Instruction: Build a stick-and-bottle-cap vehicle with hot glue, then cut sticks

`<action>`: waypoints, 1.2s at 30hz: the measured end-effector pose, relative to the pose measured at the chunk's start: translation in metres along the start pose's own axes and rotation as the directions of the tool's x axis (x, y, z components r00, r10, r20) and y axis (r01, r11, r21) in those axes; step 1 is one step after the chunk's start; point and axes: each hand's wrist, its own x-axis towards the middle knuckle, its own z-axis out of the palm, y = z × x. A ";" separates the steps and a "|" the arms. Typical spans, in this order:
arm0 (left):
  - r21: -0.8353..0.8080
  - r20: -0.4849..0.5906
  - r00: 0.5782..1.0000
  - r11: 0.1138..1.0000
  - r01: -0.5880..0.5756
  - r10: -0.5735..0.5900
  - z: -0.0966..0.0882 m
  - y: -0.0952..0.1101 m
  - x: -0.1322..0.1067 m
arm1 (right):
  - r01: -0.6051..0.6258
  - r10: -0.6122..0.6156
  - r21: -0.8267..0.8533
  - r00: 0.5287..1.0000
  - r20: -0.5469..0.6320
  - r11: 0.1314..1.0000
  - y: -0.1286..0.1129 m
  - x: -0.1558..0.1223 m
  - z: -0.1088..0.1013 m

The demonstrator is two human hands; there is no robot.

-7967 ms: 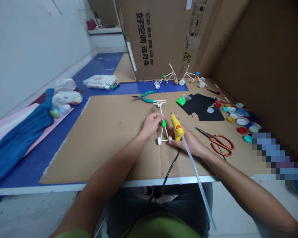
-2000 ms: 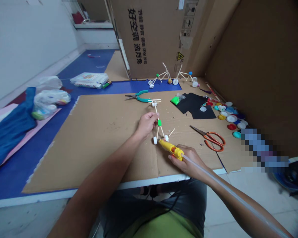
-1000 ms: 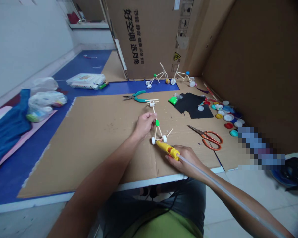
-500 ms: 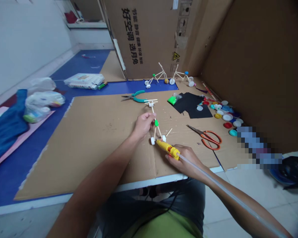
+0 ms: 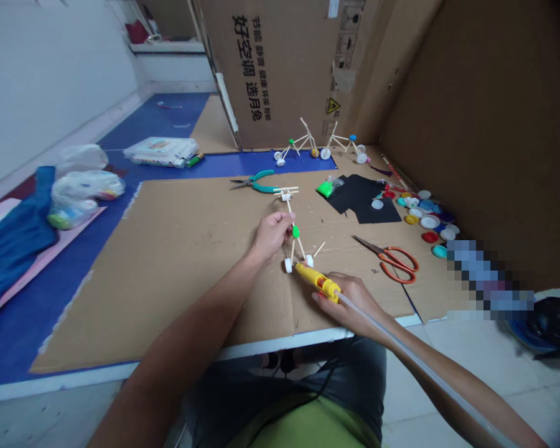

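Observation:
My left hand [image 5: 275,233] pinches the main stick of a small tricycle model [image 5: 295,231], made of wooden sticks with a green cap and white bottle-cap wheels. My right hand [image 5: 349,300] is wrapped round a yellow hot glue gun [image 5: 318,281], a long clear glue stick [image 5: 401,350] trailing from its back along my forearm. The gun's nozzle is close to the sticks between the two near white wheels; whether it touches them I cannot tell. A loose-looking stick [image 5: 319,249] slants out beside the right wheel.
Teal pliers [image 5: 256,182] lie behind the model, orange-handled scissors [image 5: 396,262] to its right. Black sheets [image 5: 354,196] and several bottle caps [image 5: 430,221] lie at the right. Two similar stick models [image 5: 292,142] stand by a cardboard box [image 5: 284,74]. Plastic bags [image 5: 81,193] are at the left.
The whole scene has shifted very slightly right in the view. My hands, the model and the glue gun keep the same positions relative to one another.

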 end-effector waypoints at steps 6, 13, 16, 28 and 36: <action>0.015 -0.001 1.000 1.000 0.008 -0.008 -0.001 -0.001 0.001 | 0.036 -0.035 0.023 0.999 -0.027 0.999 0.000 -0.001 0.000; -0.005 0.013 1.000 1.000 0.002 -0.002 -0.001 0.000 0.001 | 0.058 -0.055 0.058 0.997 -0.052 0.997 0.006 -0.007 -0.002; -0.019 0.014 1.000 1.000 0.004 -0.004 0.000 0.001 0.001 | 0.052 -0.048 0.048 0.996 -0.077 0.997 0.010 -0.012 -0.003; -0.031 0.018 1.000 0.999 0.009 -0.008 0.001 0.002 0.003 | -0.039 0.037 -0.019 0.996 -0.079 0.999 -0.005 -0.019 -0.032; -0.039 0.032 0.999 0.999 -0.001 0.002 0.001 0.000 0.004 | -0.020 0.015 -0.057 0.997 -0.077 0.998 -0.004 -0.027 -0.009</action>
